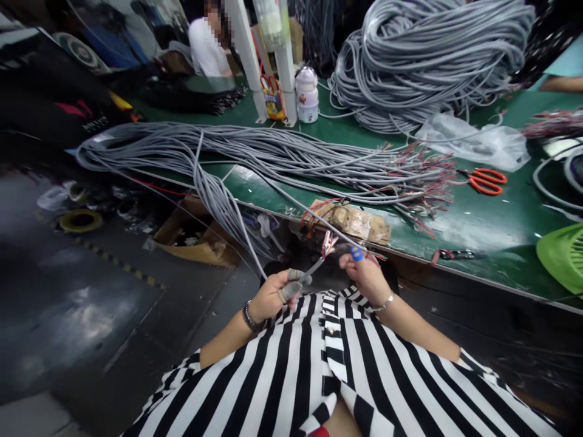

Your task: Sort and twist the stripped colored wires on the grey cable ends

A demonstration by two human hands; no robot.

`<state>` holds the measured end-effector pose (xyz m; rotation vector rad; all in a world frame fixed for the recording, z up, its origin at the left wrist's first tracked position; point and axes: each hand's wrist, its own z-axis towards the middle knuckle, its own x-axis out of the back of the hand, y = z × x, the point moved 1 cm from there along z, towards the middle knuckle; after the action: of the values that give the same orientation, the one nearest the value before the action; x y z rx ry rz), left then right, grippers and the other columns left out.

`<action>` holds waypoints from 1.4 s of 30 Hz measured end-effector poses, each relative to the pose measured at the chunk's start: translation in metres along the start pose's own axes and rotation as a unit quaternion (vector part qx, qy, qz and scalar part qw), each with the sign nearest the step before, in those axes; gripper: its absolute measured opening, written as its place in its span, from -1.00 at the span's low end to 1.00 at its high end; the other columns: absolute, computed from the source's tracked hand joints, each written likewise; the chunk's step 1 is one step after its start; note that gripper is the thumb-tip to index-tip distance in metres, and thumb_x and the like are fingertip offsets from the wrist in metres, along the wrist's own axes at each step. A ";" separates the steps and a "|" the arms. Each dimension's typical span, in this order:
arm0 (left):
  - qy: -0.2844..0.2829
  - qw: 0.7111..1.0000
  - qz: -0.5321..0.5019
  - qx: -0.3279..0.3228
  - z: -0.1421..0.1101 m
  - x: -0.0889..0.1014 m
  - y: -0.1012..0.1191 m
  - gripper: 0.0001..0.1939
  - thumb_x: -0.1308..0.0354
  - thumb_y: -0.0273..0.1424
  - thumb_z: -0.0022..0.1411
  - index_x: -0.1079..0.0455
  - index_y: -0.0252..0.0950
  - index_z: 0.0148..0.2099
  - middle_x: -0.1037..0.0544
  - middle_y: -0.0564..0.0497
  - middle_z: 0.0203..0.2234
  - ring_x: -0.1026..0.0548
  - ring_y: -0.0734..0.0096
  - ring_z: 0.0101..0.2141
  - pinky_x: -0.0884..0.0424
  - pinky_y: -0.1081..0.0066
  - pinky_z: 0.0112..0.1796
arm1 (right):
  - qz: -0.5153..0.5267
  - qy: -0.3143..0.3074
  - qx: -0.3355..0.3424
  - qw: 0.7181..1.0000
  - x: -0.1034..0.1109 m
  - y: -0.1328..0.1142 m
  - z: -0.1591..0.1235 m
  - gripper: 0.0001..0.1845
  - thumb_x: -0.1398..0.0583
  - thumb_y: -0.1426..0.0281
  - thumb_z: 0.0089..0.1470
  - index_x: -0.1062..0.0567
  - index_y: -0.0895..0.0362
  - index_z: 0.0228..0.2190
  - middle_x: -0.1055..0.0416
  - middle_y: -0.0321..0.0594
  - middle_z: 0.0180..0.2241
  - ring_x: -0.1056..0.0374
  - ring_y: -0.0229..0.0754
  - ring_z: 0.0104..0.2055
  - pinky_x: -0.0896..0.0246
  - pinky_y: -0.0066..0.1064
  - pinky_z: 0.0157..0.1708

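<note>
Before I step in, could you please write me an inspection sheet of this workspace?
Surface: green table, heavily loaded.
Job's things: grey cable, its near end showing exposed wires.
Clutter: orange-handled scissors, plastic bag and green basket at the right.
Hands: left hand holds the grey cable; right hand close by, its grip unclear.
Cables: long bundle partly over the near edge; large coil behind.
Surroundings: cardboard box on the floor; co-worker beyond the table.

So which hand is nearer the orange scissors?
Right: the right hand sits below-left of the orange scissors in the image; the left hand, holding gray cable, lies farther left.
</note>
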<state>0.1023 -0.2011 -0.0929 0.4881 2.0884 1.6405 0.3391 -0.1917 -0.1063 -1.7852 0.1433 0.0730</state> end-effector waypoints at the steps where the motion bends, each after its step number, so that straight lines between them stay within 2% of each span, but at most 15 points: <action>1: 0.009 1.000 -0.012 0.006 -0.001 0.001 -0.002 -0.52 -0.20 -0.06 0.16 -0.43 -0.40 -0.11 -0.39 0.09 -0.63 -0.38 0.56 -0.62 -0.32 0.55 -0.54 | 0.021 0.025 -0.012 0.999 0.001 -0.002 -0.001 -0.39 -0.07 -0.16 0.02 -0.37 0.13 -0.62 0.03 -0.44 -0.77 0.23 -0.41 -0.71 0.30 -0.47 -0.72; 3: 0.020 0.999 -0.027 0.021 0.000 0.002 -0.005 -0.53 -0.23 -0.05 0.12 -0.43 -0.40 -0.18 -0.45 0.04 -0.57 -0.43 0.54 -0.57 -0.32 0.55 -0.53 | 0.047 0.065 -0.021 0.997 0.005 -0.009 0.000 -0.40 -0.12 -0.15 0.01 -0.35 0.13 -0.64 0.07 -0.46 -0.79 0.29 -0.42 -0.73 0.41 -0.46 -0.74; 6: 0.021 0.998 -0.044 0.045 0.004 0.000 -0.009 -0.52 -0.26 -0.03 0.07 -0.41 -0.39 -0.23 -0.41 0.08 -0.61 -0.35 0.59 -0.63 -0.24 0.57 -0.59 | 0.038 0.054 -0.005 0.998 0.019 -0.035 0.010 -0.46 -0.21 -0.08 -0.02 -0.37 0.14 -0.62 -0.07 -0.38 -0.77 0.24 -0.43 -0.73 0.44 -0.46 -0.75; 10: 0.033 0.998 -0.055 0.025 0.009 0.004 -0.018 -0.52 -0.22 -0.03 0.12 -0.42 -0.40 -0.21 -0.30 0.15 -0.69 -0.17 0.66 -0.70 -0.06 0.59 -0.66 | 0.112 0.071 0.129 0.983 0.044 -0.084 0.020 -0.47 -0.03 -0.12 0.10 -0.44 0.07 -0.41 -0.37 -0.26 -0.56 0.22 -0.39 -0.70 0.30 -0.50 -0.76; 12: 0.034 0.997 -0.071 0.008 0.010 0.008 -0.022 -0.54 -0.19 -0.04 0.15 -0.42 -0.39 -0.21 -0.26 0.16 -0.71 -0.12 0.67 -0.72 0.01 0.58 -0.67 | 0.096 0.070 0.162 0.980 0.044 -0.093 0.014 -0.51 -0.05 -0.09 0.11 -0.47 0.05 -0.34 -0.43 -0.23 -0.47 0.18 -0.40 -0.69 0.24 -0.51 -0.75; 15: 0.024 0.995 -0.100 -0.011 0.011 0.013 -0.026 -0.53 -0.20 -0.01 0.13 -0.42 -0.38 -0.23 -0.22 0.18 -0.75 -0.07 0.68 -0.74 0.07 0.57 -0.68 | -0.016 -0.013 0.151 0.988 0.020 -0.081 -0.004 -0.64 -0.29 0.11 -0.03 -0.51 0.08 -0.26 -0.45 -0.21 -0.41 -0.08 -0.37 -0.61 -0.03 -0.51 -0.65; 17: 0.017 0.994 -0.107 -0.014 0.010 0.014 -0.026 -0.51 -0.22 0.01 0.10 -0.41 -0.38 -0.26 -0.21 0.19 -0.76 -0.05 0.68 -0.75 0.08 0.57 -0.68 | -0.121 -0.056 0.162 0.978 -0.002 -0.066 -0.014 -0.58 -0.32 0.19 -0.04 -0.52 0.10 -0.13 -0.47 -0.15 -0.33 -0.30 -0.22 -0.41 -0.25 -0.40 -0.45; 22: -0.014 0.996 -0.092 0.012 0.005 0.014 -0.029 -0.49 -0.25 0.03 0.04 -0.34 -0.37 -0.33 -0.23 0.19 -0.76 -0.07 0.69 -0.75 0.04 0.58 -0.69 | -0.247 -0.112 0.249 0.930 -0.036 -0.051 -0.015 -0.47 -0.28 0.29 0.03 -0.42 0.12 0.05 -0.43 -0.07 -0.10 -0.36 -0.04 -0.09 -0.30 -0.27 -0.14; 26: -0.023 0.996 -0.076 0.029 0.004 0.015 -0.029 -0.48 -0.25 0.05 0.04 -0.32 -0.36 -0.33 -0.28 0.17 -0.74 -0.17 0.66 -0.73 -0.08 0.59 -0.65 | -0.298 -0.173 0.328 0.880 -0.043 -0.046 -0.012 -0.79 -0.11 0.38 0.17 -0.49 0.12 -0.18 -0.46 -0.07 -0.14 -0.39 -0.13 -0.14 -0.28 -0.34 -0.13; 29: -0.048 0.997 -0.051 0.030 0.008 0.014 -0.018 -0.48 -0.24 0.04 0.05 -0.35 -0.37 -0.29 -0.46 0.04 -0.62 -0.40 0.54 -0.60 -0.31 0.53 -0.51 | -0.392 -0.196 0.344 0.830 -0.044 -0.042 -0.013 -0.83 -0.07 0.46 0.15 -0.47 0.13 -0.32 -0.46 -0.07 -0.24 -0.37 -0.16 -0.27 -0.26 -0.39 -0.27; 32: -0.093 0.994 -0.043 0.045 0.016 0.011 -0.001 -0.45 -0.21 0.08 0.07 -0.37 -0.39 -0.29 -0.48 0.00 -0.59 -0.41 0.51 -0.61 -0.32 0.51 -0.53 | -0.427 -0.240 0.344 0.801 -0.040 -0.048 -0.016 -0.85 -0.07 0.44 0.13 -0.44 0.14 -0.37 -0.43 -0.06 -0.27 -0.32 -0.19 -0.34 -0.20 -0.41 -0.33; 35: -0.151 0.986 -0.026 0.071 0.024 0.006 0.012 -0.46 -0.21 0.07 0.07 -0.37 -0.39 -0.36 -0.27 0.15 -0.75 -0.12 0.67 -0.76 -0.04 0.57 -0.70 | -0.347 -0.317 0.303 0.829 -0.028 -0.057 -0.017 -0.77 -0.06 0.32 0.20 -0.43 0.14 -0.42 -0.39 -0.12 -0.35 -0.26 -0.22 -0.37 -0.18 -0.40 -0.31; 38: -0.210 0.976 0.011 0.051 0.031 0.002 0.018 -0.45 -0.24 0.06 0.03 -0.44 -0.42 -0.35 -0.20 0.18 -0.78 -0.02 0.70 -0.75 0.06 0.57 -0.70 | -0.204 -0.389 0.172 0.882 -0.015 -0.050 -0.018 -0.60 -0.10 0.11 0.17 -0.45 0.16 -0.48 -0.34 -0.20 -0.46 -0.20 -0.25 -0.44 -0.15 -0.41 -0.38; 40: -0.233 0.971 0.049 0.019 0.035 0.000 0.020 -0.44 -0.22 0.05 0.07 -0.50 -0.44 -0.28 -0.31 0.10 -0.72 -0.15 0.64 -0.70 -0.08 0.56 -0.65 | -0.099 -0.363 0.050 0.925 -0.008 -0.035 -0.018 -0.53 -0.16 0.02 0.07 -0.46 0.18 -0.52 -0.30 -0.26 -0.55 -0.09 -0.32 -0.55 -0.04 -0.45 -0.52; 42: -0.233 0.968 0.089 -0.026 0.037 -0.001 0.022 -0.49 -0.21 0.00 0.12 -0.54 -0.43 -0.25 -0.45 -0.01 -0.62 -0.33 0.53 -0.60 -0.26 0.52 -0.55 | 0.003 -0.272 -0.034 0.962 -0.003 -0.018 -0.016 -0.55 -0.22 0.04 0.00 -0.43 0.20 -0.57 -0.24 -0.32 -0.63 0.09 -0.41 -0.65 0.17 -0.48 -0.63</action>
<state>0.1232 -0.1655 -0.0787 0.9655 1.6871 1.4891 0.3382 -0.2029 -0.0849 -1.7694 -0.2523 0.5725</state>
